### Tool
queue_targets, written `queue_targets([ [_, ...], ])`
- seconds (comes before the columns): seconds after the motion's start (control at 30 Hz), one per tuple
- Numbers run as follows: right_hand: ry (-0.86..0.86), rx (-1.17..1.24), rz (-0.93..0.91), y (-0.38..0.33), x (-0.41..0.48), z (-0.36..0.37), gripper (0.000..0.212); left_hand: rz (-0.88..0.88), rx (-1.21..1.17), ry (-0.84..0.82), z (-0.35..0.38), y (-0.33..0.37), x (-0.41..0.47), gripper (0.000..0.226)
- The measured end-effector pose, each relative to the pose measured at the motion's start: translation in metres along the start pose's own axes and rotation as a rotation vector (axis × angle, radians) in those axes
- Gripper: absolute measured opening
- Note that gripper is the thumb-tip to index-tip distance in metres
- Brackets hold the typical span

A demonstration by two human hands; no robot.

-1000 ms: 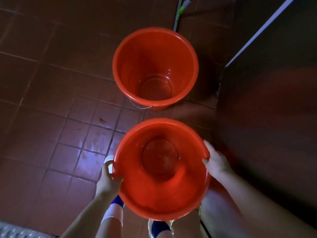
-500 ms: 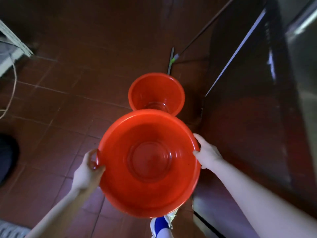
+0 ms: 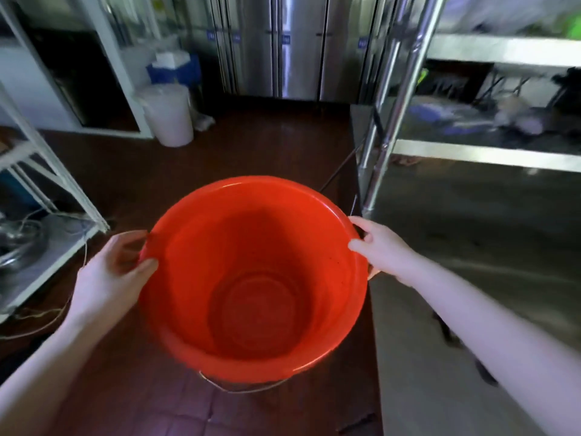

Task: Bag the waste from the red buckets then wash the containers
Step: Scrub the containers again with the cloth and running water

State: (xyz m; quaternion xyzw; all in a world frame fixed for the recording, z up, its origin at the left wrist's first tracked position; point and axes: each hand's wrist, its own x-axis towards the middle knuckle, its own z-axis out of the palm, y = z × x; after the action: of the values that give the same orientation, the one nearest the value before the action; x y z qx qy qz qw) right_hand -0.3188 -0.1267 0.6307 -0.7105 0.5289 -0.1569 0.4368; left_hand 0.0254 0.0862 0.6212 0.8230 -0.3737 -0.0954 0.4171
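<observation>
At the far left of the frame, a white-painted metal shelf rack (image 3: pixel 53 171) is seen, with tangled wires (image 3: pixel 19 234) lying on its lower shelf. In the lower left, the left grip (image 3: pixel 110 275) is clamped on the left rim of the round red plastic bucket (image 3: pixel 257 278). The thumb is laid over the rim and the fingers are curled round the outside.

In the upper left, a white plastic tub (image 3: pixel 168 114) is stood on the dark brown tiled floor (image 3: pixel 267 146), with a blue box (image 3: pixel 173 72) just behind it.

The red bucket is held in the centre of the frame, above the floor, with its mouth turned toward the camera. Only its bare ringed bottom can be made out inside. A thin wire handle (image 3: pixel 245 390) is hung below its near edge.

Along the top centre, tall stainless-steel cabinet doors (image 3: pixel 292 45) are lined up.

On the bucket's right rim the right grip (image 3: pixel 382 247) is clamped. To its right, a stainless-steel counter (image 3: pixel 471 234) with upright steel posts (image 3: pixel 390 105) is seen. Blurred items are laid on its shelf in the upper right.
</observation>
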Motion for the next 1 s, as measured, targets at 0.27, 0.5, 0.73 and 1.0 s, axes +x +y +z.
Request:
queue_targets([
  [0.27,0.110,0.012,-0.041,-0.004,-0.048,-0.157,0.058,0.157,-0.115,0.016,0.020,0.152,-0.036,0.042],
  [0.5,0.104,0.005,-0.031,0.057,-0.054,-0.243,0.052,0.101,-0.102,0.046,0.098,0.216,-0.088,0.029],
  [0.73,-0.029,0.444,-0.005,0.116,-0.037,-0.257,0.027,-0.036,-0.084,0.187,0.146,0.218,-0.137,0.024],
  [1.0,0.014,-0.183,0.061,0.236,-0.036,-0.226,0.029,-0.079,-0.055,0.268,0.151,0.227,-0.162,0.029],
])
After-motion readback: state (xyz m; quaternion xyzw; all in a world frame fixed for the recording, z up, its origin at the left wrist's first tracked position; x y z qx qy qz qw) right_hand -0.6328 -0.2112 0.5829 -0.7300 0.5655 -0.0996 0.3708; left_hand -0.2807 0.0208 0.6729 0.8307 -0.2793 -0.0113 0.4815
